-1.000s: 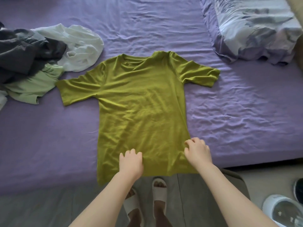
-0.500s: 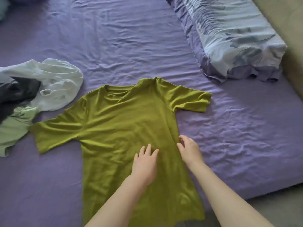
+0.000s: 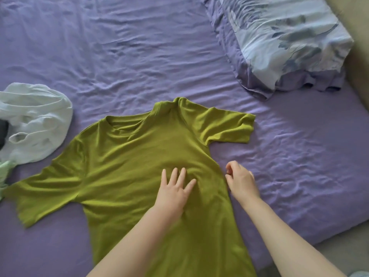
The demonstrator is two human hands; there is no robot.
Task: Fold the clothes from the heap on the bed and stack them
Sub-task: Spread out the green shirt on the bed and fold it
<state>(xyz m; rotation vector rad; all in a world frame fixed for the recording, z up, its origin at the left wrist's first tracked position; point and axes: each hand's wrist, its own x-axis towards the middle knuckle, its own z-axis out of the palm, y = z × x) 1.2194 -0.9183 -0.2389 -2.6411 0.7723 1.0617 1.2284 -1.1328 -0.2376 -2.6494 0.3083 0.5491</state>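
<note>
An olive-green T-shirt (image 3: 139, 176) is spread flat on the purple bed sheet (image 3: 139, 56), neck pointing away from the camera and both short sleeves laid out to the sides; its hem end is cut off by the lower edge of the head view. The left hand (image 3: 171, 194) is laid palm down on the chest area of the shirt, the fingers straight and slightly fanned, nothing being gripped, and small wrinkles are gathered in the cloth just ahead of the fingertips. The right hand (image 3: 241, 180) is placed at the shirt's right side seam, just below the right sleeve, with the fingers curled inward and the thumb brought close to them; whether the edge of the cloth is actually pinched cannot be told, since the fingertips are turned away and the seam is seen just beside them. At the left edge of the view a crumpled white garment (image 3: 34, 120) is seen on the sheet, close to the shirt's left sleeve, with a scrap of dark cloth (image 3: 3, 132) and a scrap of pale green cloth (image 3: 5, 172) beside it at the frame border. A pillow (image 3: 283, 41) in a pale blue leaf-patterned case is lain at the upper right of the bed, well apart from the shirt, next to a beige surface (image 3: 355, 56)
</note>
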